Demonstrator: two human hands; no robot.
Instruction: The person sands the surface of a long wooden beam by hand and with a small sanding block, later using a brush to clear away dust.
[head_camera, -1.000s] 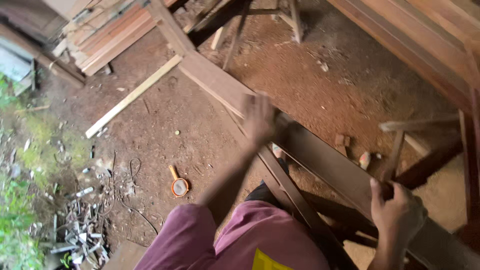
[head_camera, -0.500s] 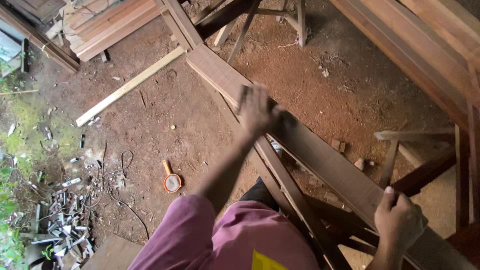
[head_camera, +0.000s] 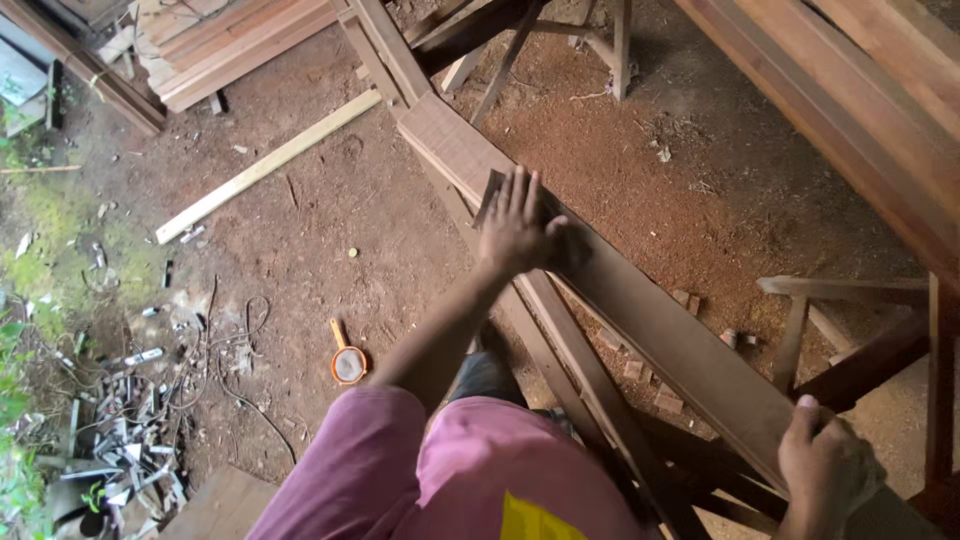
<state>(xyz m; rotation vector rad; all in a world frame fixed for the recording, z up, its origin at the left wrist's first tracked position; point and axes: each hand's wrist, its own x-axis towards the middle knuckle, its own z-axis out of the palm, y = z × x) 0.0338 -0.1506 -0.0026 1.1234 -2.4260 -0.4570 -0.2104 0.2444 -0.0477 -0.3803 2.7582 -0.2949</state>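
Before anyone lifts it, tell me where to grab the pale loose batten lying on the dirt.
Grip the pale batten near its middle, coming from above with fingers across its narrow width. It lies flat and slanted on the dirt, long and thin, so a middle hold would likely balance it; both long edges look open.
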